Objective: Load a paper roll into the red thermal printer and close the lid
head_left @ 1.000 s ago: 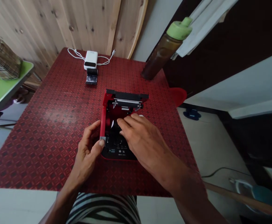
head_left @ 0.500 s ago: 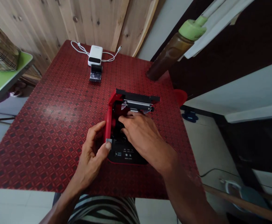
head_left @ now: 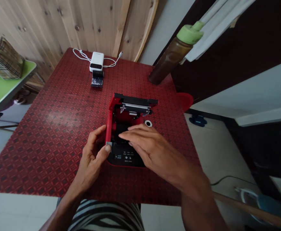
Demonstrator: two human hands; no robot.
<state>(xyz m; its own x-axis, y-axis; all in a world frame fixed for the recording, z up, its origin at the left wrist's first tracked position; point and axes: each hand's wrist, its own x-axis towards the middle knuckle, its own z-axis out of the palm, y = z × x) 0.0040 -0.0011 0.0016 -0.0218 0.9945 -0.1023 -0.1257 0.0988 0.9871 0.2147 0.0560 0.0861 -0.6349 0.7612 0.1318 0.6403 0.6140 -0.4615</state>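
A small red and black printer [head_left: 124, 153] stands on the table with its lid [head_left: 135, 100] raised, showing a roller on the lid's inner side and a dark hollow below. Buttons and a little display sit on its front panel. My left hand [head_left: 92, 154] holds the printer's left side, thumb on the grey corner piece and fingers along the outer wall. Over the hollow, my right hand [head_left: 150, 144] is stretched out with straight fingers and nothing visible in it. A white ring-shaped roll [head_left: 148, 123] lies just beyond the right hand, beside the printer.
On the red patterned table [head_left: 58, 128], a white power bank [head_left: 97, 61] with a white cable lies at the back, touching a small black curled piece [head_left: 97, 79]. A tall brown bottle [head_left: 170, 59] with a green cap stands at the back right. A green table [head_left: 7, 89] holds a plaid bag [head_left: 6, 57].
My right hand has drawn back out of the printer's hollow and its fingers have straightened. The white roll beside the printer has come into sight. My left hand keeps its hold.
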